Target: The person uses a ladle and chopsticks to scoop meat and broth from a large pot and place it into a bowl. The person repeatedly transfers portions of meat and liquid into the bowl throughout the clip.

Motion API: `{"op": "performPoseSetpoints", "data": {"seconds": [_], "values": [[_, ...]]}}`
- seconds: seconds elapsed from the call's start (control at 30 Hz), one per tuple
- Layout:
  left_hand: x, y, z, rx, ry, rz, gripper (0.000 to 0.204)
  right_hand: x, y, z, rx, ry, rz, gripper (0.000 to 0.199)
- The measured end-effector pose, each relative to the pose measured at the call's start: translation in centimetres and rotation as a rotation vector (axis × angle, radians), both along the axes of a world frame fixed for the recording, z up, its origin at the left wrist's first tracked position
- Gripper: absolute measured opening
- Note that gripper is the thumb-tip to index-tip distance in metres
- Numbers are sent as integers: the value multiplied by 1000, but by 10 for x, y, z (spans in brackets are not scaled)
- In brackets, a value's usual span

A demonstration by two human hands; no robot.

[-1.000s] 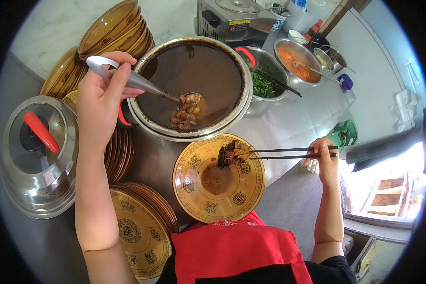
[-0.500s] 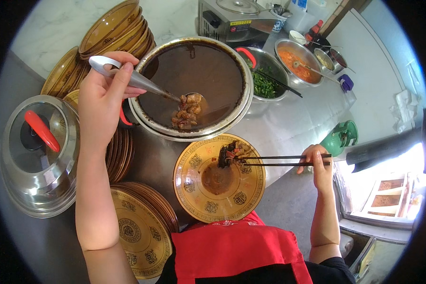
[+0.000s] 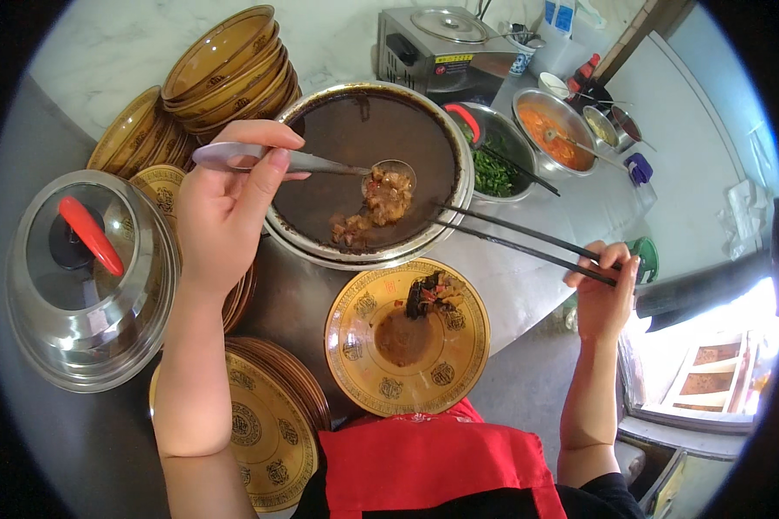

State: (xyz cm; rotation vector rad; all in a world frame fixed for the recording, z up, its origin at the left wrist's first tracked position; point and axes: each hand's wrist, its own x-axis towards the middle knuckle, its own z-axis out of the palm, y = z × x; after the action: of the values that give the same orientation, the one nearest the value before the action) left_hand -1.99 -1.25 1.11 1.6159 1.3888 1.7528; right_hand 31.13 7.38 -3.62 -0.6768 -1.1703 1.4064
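My left hand (image 3: 234,203) grips the handle of a metal ladle (image 3: 320,163) over a large pot (image 3: 320,112) of dark brown broth. The ladle's bowl carries brown meat pieces (image 3: 388,192), and more pieces show at the broth's surface beside it. My right hand (image 3: 604,281) is closed around a pair of black chopsticks (image 3: 528,242). Their tips reach the pot's right rim, with nothing visible between them. Below the pot, a patterned yellow-brown plate (image 3: 363,381) holds dark and pale food (image 3: 437,294) near its upper rim and a little brown sauce in the middle.
Stacked brown bowls (image 3: 225,69) stand behind left, with stacked plates (image 3: 277,415) nearer me. A metal lid (image 3: 104,329) with a red handle lies at left. Right of the pot are bowls of chopped greens (image 3: 493,173) and orange food (image 3: 550,130), and a metal warmer (image 3: 441,60) stands behind.
The chopsticks have left the food on the plate and swung up to the pot's right rim. The ladle has shifted right, raising meat pieces from the broth.
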Motion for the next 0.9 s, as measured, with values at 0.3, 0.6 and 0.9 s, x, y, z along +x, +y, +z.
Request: {"op": "performPoseSetpoints", "data": {"seconds": [0.3,0.6,0.9], "values": [[5,1,0,29,107,2,9,-42,4,0,208,-238,180,41],[5,13,-7,172,498,88,10,-38,7,3,163,-235,143,41],[-3,36,-32,256,707,218,16,-35,12,8,161,-252,123,46]]}}
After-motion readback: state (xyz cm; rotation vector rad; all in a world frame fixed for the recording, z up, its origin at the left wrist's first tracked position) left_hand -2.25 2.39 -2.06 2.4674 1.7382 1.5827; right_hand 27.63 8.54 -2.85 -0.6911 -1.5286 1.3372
